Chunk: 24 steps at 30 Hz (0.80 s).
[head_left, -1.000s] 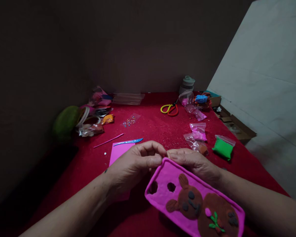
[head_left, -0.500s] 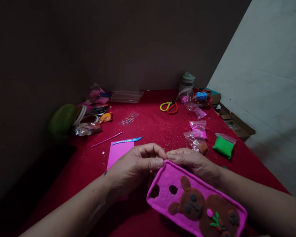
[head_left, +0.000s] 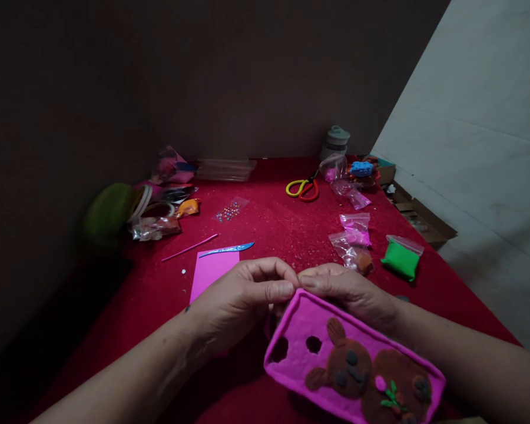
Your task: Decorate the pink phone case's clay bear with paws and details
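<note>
A pink clay-covered phone case (head_left: 291,365) is tilted above the table, with a raised rim and two dark holes near its left end. A brown clay bear (head_left: 351,366) with grey features and a pink tulip decorates it. My left hand (head_left: 251,294) pinches at the case's top corner, thumb and forefinger together. From the other side, my right hand (head_left: 348,291) has its thumb at the same corner and its fingers behind the long upper edge, partly hidden. The fingertips of both hands meet there.
On the red-covered table (head_left: 274,227) lie a blue knife tool (head_left: 227,250) on a pink sheet (head_left: 212,274), a pink stick (head_left: 189,247), scissors (head_left: 302,189), gems (head_left: 228,212) and a green clay bag (head_left: 401,258). A bottle (head_left: 337,141) stands at the back.
The case has shifted slightly right and down at its decorated end. Both hands keep nearly the same place and grip.
</note>
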Available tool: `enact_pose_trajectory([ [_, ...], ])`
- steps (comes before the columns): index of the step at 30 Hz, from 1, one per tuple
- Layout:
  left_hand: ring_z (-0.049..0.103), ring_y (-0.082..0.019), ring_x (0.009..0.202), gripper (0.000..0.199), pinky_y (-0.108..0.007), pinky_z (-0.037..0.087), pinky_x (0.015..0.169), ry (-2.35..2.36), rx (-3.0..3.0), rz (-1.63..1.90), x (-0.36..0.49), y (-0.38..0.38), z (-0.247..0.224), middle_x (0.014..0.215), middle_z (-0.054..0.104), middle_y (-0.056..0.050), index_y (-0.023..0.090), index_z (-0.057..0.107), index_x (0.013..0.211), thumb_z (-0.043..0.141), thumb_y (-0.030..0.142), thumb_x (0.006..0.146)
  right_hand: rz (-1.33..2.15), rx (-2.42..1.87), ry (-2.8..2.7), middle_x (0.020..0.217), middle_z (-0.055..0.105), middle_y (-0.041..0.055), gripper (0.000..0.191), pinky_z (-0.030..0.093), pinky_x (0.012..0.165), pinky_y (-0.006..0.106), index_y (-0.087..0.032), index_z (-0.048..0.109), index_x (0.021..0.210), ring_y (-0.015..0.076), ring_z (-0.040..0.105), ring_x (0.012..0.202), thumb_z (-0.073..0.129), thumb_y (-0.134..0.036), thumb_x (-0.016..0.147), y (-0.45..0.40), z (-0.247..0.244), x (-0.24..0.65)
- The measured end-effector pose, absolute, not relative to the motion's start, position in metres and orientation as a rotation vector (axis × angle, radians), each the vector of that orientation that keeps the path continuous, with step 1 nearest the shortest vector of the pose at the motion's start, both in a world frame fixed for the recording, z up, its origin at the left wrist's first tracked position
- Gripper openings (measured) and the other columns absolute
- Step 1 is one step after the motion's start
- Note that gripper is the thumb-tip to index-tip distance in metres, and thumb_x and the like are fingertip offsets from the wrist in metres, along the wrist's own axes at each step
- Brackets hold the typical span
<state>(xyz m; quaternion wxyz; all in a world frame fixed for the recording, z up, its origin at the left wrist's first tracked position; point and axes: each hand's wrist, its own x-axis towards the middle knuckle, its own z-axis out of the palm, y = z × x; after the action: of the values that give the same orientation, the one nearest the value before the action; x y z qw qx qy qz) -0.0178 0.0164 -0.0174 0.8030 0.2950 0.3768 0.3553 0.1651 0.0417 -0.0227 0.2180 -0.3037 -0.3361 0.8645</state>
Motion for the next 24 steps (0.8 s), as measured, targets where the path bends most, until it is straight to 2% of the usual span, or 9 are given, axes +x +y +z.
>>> enact_pose_trajectory([
  [4, 0.054, -0.010, 0.055, 0.008, -0.022, 0.040, 0.057, 0.828, 0.637, 0.758, -0.0176, 0.0155, -0.0161, 0.065, 0.060, -0.002, 0.016, 0.066, 0.077, 0.073, 0.019, 0.074, 2.386, -0.833, -0.921, 0.052, 0.050, -0.0035, 0.033, 0.032, 0.047, 0.017, -0.010, 0.058, 0.063, 0.0043, 0.041, 0.045, 0.084, -0.030, 0.060, 0.0422, -0.0233, 0.1645],
  [9, 0.054, -0.009, 0.055, 0.010, -0.021, 0.039, 0.057, 0.840, 0.644, 0.765, -0.0160, 0.0155, -0.0166, 0.066, 0.061, -0.002, 0.015, 0.066, 0.078, 0.074, 0.019, 0.074, 2.376, -0.853, -0.936, 0.051, 0.048, -0.0046, 0.036, 0.031, 0.046, 0.018, -0.011, 0.056, 0.062, 0.0041, 0.040, 0.044, 0.084, -0.034, 0.060, 0.0430, -0.0232, 0.1641],
  [14, 0.053, -0.010, 0.056, 0.016, -0.021, 0.037, 0.057, 0.836, 0.659, 0.752, -0.0156, 0.0153, -0.0156, 0.065, 0.060, -0.001, 0.016, 0.065, 0.078, 0.077, 0.024, 0.072, 2.352, -0.868, -0.987, 0.052, 0.047, -0.0049, 0.035, 0.029, 0.046, 0.018, -0.011, 0.056, 0.062, 0.0039, 0.038, 0.045, 0.081, -0.035, 0.065, 0.0423, -0.0225, 0.1648],
  [24, 0.050, -0.009, 0.054, 0.018, -0.021, 0.035, 0.055, 0.855, 0.689, 0.751, -0.0163, 0.0154, -0.0171, 0.062, 0.057, 0.001, 0.016, 0.064, 0.077, 0.078, 0.027, 0.072, 2.345, -0.918, -1.022, 0.053, 0.043, -0.0052, 0.036, 0.027, 0.045, 0.018, -0.012, 0.053, 0.060, 0.0038, 0.035, 0.046, 0.081, -0.035, 0.063, 0.0423, -0.0209, 0.1641],
])
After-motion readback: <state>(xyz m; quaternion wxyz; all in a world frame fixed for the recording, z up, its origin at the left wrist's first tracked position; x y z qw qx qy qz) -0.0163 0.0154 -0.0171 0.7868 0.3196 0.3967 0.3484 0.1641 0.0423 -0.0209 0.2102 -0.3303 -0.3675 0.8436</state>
